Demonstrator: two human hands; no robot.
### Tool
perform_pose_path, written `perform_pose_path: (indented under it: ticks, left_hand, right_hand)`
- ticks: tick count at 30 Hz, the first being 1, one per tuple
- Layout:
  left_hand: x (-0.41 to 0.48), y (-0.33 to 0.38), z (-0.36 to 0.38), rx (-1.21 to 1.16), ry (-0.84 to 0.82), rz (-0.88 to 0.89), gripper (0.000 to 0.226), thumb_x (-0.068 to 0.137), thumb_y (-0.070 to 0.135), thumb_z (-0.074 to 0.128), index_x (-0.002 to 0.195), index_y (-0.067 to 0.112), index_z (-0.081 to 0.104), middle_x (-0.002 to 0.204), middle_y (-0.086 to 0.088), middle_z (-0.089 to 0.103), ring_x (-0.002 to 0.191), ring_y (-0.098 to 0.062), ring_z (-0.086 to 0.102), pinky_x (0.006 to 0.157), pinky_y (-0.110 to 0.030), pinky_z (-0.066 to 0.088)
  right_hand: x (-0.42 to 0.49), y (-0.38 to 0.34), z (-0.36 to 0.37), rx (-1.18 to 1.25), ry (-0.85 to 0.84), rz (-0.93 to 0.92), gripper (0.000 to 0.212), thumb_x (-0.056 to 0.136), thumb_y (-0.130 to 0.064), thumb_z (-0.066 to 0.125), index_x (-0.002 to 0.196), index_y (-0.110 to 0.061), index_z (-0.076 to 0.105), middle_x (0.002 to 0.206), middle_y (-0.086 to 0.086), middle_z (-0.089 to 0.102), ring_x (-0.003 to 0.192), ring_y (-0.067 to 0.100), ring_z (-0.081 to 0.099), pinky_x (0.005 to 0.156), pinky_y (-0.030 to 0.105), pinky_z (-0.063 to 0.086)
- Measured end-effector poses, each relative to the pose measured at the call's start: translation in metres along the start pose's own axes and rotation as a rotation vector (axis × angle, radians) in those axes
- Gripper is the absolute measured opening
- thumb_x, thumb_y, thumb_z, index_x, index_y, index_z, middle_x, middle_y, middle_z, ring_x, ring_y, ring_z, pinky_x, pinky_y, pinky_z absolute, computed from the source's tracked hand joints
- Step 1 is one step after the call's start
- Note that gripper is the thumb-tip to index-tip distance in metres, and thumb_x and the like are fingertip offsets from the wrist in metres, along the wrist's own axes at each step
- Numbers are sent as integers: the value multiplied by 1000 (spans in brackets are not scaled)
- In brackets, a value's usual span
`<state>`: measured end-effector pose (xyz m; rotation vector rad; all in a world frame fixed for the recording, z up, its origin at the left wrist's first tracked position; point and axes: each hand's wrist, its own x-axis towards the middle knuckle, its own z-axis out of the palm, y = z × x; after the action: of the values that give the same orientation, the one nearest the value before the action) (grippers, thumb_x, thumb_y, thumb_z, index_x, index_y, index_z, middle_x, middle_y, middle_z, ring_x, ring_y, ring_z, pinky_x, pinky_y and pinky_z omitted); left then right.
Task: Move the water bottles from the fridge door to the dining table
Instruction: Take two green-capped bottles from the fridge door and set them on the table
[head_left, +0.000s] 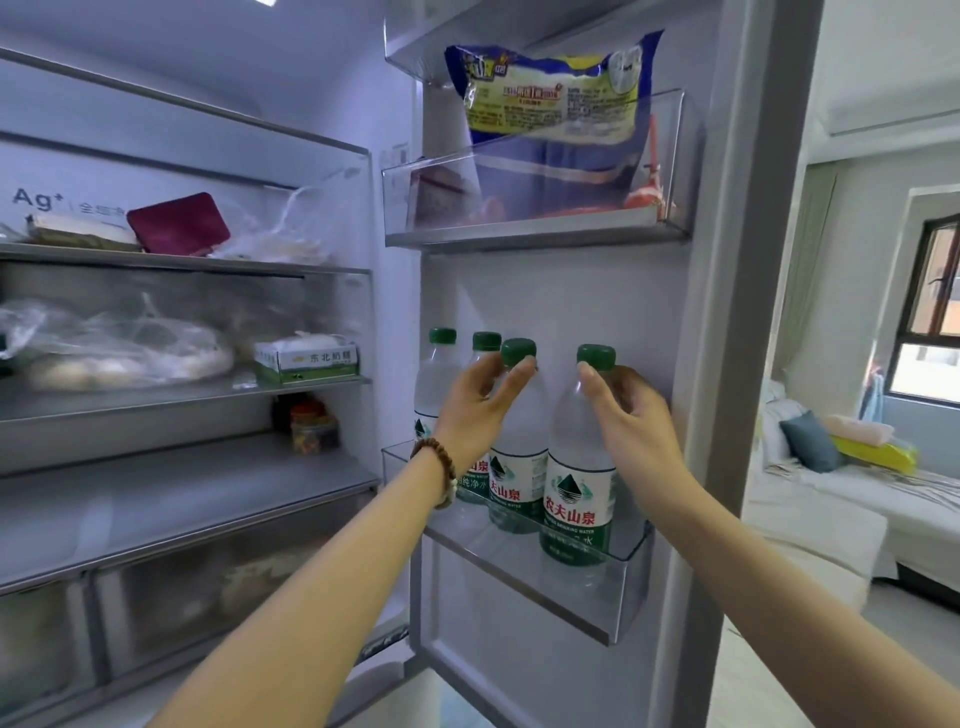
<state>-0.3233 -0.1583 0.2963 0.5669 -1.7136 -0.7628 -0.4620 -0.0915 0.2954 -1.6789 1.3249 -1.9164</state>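
Observation:
Several clear water bottles with green caps and green-and-white labels stand in the lower door shelf (597, 608) of the open fridge. My left hand (478, 405), with a bead bracelet on its wrist, wraps around the neck of the third bottle (519, 467). My right hand (634, 421) grips the neck of the rightmost bottle (576, 499). Both bottles still sit with their bases inside the shelf. Two more bottles (441, 364) stand behind my left hand, partly hidden.
A blue and yellow food bag (550, 98) fills the upper door shelf (535, 234). The fridge's inner shelves on the left hold bagged food (124, 348), a small box (306, 361) and a jar (311, 426). Past the door's edge on the right is a room with a white sofa (831, 499).

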Motion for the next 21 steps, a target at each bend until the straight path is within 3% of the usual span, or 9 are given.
perform_pose_path:
  ticks: [3, 7, 10, 13, 15, 18, 21]
  left_hand:
    - [-2, 3, 1, -57, 29, 2, 31, 79, 49, 52, 100, 28, 62, 107, 2, 67, 105, -10, 60, 102, -41, 45]
    - [3, 21, -6, -106, 115, 37, 27, 80, 47, 55, 98, 28, 64, 101, 8, 68, 101, -4, 61, 100, -38, 46]
    - [6, 48, -18, -137, 197, 97, 30, 75, 48, 59, 95, 27, 66, 97, 8, 70, 95, -4, 63, 95, -32, 49]
    - [3, 77, -33, -145, 323, 170, 32, 73, 45, 61, 90, 20, 69, 88, 6, 70, 84, -7, 61, 89, -30, 50]
    - [-3, 94, -44, -128, 392, 193, 36, 74, 46, 61, 89, 14, 70, 83, 4, 69, 81, -7, 60, 83, -25, 49]
    - [-18, 116, -56, -31, 459, 189, 32, 82, 37, 64, 89, 6, 69, 74, 7, 66, 69, 3, 59, 71, -13, 46]
    - [-46, 136, -67, 93, 544, 136, 20, 84, 36, 66, 80, 16, 65, 72, 7, 61, 68, -1, 56, 71, -17, 46]
  right_hand:
    - [1, 3, 4, 61, 14, 7, 24, 89, -39, 56, 98, -19, 65, 94, -9, 69, 91, 2, 60, 82, 17, 45]
    - [5, -2, 10, 103, 18, -27, 20, 90, -38, 56, 100, -23, 65, 96, -12, 69, 96, 0, 61, 82, 15, 44]
    - [15, -17, 11, 99, 22, -129, 26, 90, -39, 56, 108, -22, 64, 103, -10, 68, 103, 3, 60, 88, 19, 43]
    - [25, -42, 13, 122, 18, -268, 29, 91, -35, 55, 112, -18, 63, 101, -11, 67, 98, 1, 59, 86, 14, 43]
    - [29, -60, 12, 157, 0, -346, 21, 92, -32, 55, 106, -20, 64, 95, -10, 66, 90, 0, 59, 83, 14, 44]
    - [32, -82, 10, 264, -73, -390, 18, 93, -35, 52, 89, -23, 64, 85, 7, 66, 82, 8, 56, 79, 28, 45]
    - [25, -99, 13, 427, -225, -293, 28, 95, -37, 48, 83, -18, 66, 81, -1, 66, 81, 13, 58, 80, 28, 45]
